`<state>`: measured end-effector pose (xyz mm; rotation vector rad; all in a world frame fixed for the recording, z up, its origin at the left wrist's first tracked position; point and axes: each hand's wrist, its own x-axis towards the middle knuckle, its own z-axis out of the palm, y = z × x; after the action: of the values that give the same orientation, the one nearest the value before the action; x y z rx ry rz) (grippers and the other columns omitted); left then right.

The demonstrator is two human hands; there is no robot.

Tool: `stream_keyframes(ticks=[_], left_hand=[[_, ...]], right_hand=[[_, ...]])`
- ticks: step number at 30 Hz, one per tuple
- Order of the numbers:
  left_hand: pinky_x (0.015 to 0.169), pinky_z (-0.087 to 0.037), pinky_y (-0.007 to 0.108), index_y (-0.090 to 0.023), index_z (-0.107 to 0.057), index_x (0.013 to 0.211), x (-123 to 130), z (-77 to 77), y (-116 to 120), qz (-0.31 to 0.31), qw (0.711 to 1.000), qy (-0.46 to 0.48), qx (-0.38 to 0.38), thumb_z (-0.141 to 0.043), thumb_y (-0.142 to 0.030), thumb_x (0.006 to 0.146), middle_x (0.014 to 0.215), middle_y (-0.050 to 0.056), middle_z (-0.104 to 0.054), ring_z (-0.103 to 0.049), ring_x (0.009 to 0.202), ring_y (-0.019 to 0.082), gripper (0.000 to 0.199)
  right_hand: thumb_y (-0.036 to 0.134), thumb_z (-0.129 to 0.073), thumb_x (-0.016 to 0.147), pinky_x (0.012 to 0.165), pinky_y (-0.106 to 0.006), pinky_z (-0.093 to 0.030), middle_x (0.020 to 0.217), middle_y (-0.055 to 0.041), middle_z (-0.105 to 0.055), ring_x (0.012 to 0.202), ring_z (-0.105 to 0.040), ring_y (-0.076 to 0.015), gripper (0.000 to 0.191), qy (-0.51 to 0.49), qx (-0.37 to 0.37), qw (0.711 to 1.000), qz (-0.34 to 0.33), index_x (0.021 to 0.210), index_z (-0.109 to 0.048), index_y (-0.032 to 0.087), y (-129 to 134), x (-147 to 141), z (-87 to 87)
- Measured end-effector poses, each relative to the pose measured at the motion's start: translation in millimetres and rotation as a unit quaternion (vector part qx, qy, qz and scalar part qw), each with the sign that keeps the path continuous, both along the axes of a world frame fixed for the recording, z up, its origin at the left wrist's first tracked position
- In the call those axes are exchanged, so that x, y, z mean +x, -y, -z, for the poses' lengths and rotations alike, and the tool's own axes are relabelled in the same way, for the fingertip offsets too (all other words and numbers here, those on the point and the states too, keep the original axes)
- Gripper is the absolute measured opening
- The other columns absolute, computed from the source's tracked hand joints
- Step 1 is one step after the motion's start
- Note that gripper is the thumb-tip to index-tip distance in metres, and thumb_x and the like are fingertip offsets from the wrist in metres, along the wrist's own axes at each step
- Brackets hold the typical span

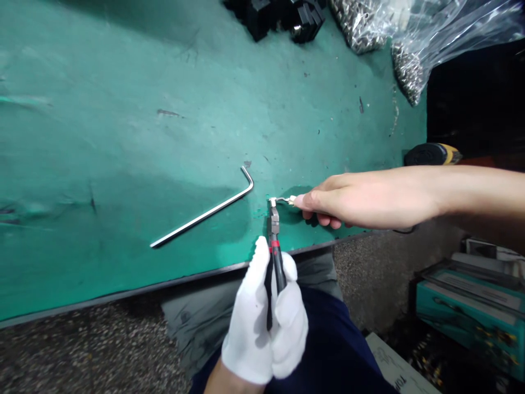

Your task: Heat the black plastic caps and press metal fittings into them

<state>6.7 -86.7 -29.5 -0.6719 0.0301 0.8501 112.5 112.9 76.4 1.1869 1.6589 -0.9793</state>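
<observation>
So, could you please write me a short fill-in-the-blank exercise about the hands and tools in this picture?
1. The left hand wears a white ____.
2. Its grip holds pliers whose black handles carry ____ accents.
3. The right hand, its grip on a small pale piece, is ____, not gloved.
4. In the picture, the L-shaped hex key lies to the ____ of the pliers.

Missing words: glove; red; bare; left.

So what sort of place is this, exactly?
Most likely a workshop or small assembly bench. There's a scuffed green worktop with a hex key lying on it, clear plastic bags of small metal parts, and pliers in the gloved left hand.
</observation>
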Motion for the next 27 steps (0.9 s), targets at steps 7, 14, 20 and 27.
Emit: stream_keyframes(ticks=[7, 14, 20, 27], left_hand=[[0.036, -0.049, 0.018, -0.018, -0.07, 0.094, 0.8, 0.3, 1.1, -0.004, 1.0, -0.002, 0.005, -0.028, -0.051, 0.105, 0.05, -0.002, -0.058, -0.049, 0.031, 0.008, 0.055], [0.037, -0.05, 0.018, -0.018, -0.07, 0.095, 1.2, 0.3, -0.7, -0.008, 1.0, -0.009, 0.006, -0.027, -0.05, 0.106, 0.052, -0.001, -0.061, -0.053, 0.033, 0.008, 0.055], [0.037, -0.047, 0.016, -0.019, -0.07, 0.094, -0.6, -1.3, -0.3, -0.001, 1.0, -0.012, 0.006, -0.026, -0.051, 0.106, 0.05, -0.003, -0.056, -0.047, 0.031, 0.007, 0.055], [0.037, -0.047, 0.017, -0.018, -0.07, 0.095, -0.2, 0.5, -0.7, -0.005, 1.0, 0.002, 0.016, -0.021, -0.051, 0.106, 0.051, -0.002, -0.056, -0.044, 0.03, 0.006, 0.059]], right_hand=[[0.053, -0.032, 0.103, 0.072, -0.031, -0.05, 0.1, -0.0081, -0.072, 0.08, -0.065, -0.0218, 0.051, -0.008, -0.024, 0.999, 0.028, 0.093, -0.07, 0.02, -0.8, 3.2, 1.5], [0.051, -0.032, 0.102, 0.071, -0.031, -0.05, 0.099, -0.0091, -0.072, 0.081, -0.064, -0.0223, 0.05, 0.004, -0.022, 1.0, 0.019, 0.092, -0.068, 0.019, -1.4, -0.2, 0.0], [0.053, -0.033, 0.1, 0.069, -0.03, -0.05, 0.095, -0.0094, -0.071, 0.079, -0.063, -0.0223, 0.05, 0.006, -0.023, 0.999, 0.028, 0.083, -0.064, 0.019, -3.1, -1.0, -0.2], [0.057, -0.032, 0.101, 0.064, -0.03, -0.049, 0.092, -0.0082, -0.072, 0.076, -0.064, -0.0216, 0.053, 0.007, -0.043, 0.998, 0.037, 0.084, -0.065, 0.019, -5.7, 2.6, 3.2]])
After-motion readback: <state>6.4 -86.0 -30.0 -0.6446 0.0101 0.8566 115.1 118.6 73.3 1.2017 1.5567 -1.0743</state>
